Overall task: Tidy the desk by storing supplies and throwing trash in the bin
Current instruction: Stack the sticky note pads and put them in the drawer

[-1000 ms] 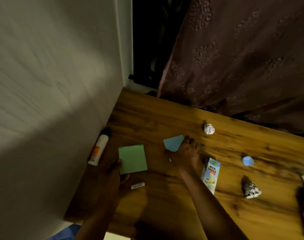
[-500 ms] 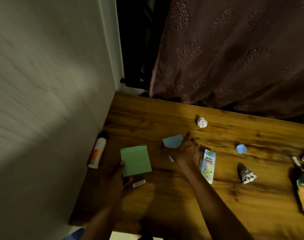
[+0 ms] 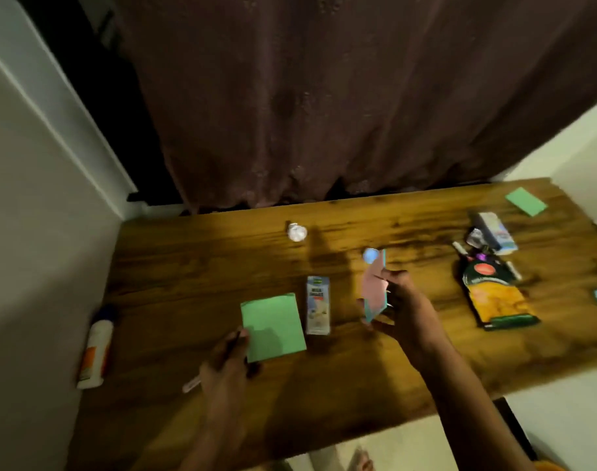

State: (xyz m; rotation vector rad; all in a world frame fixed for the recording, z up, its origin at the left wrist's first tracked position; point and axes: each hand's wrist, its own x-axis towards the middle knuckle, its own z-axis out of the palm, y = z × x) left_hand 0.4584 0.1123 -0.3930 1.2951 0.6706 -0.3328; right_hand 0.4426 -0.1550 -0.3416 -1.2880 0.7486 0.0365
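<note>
We had the desk still littered: a snack packet right of our right hand, the green sheet touching our loosely curled left hand. The blue paper, flat a second earlier, now stood lifted, pinched in the right hand, so storing could begin.

Wood, paper, plastic and cloth on a dim desk

The desk is varnished, streaky-grained wood with a soft sheen; the green paper near left is matt; the snack packet at right is glossy; the glue bottle is smooth plastic; the far curtain is patterned cloth.
</note>
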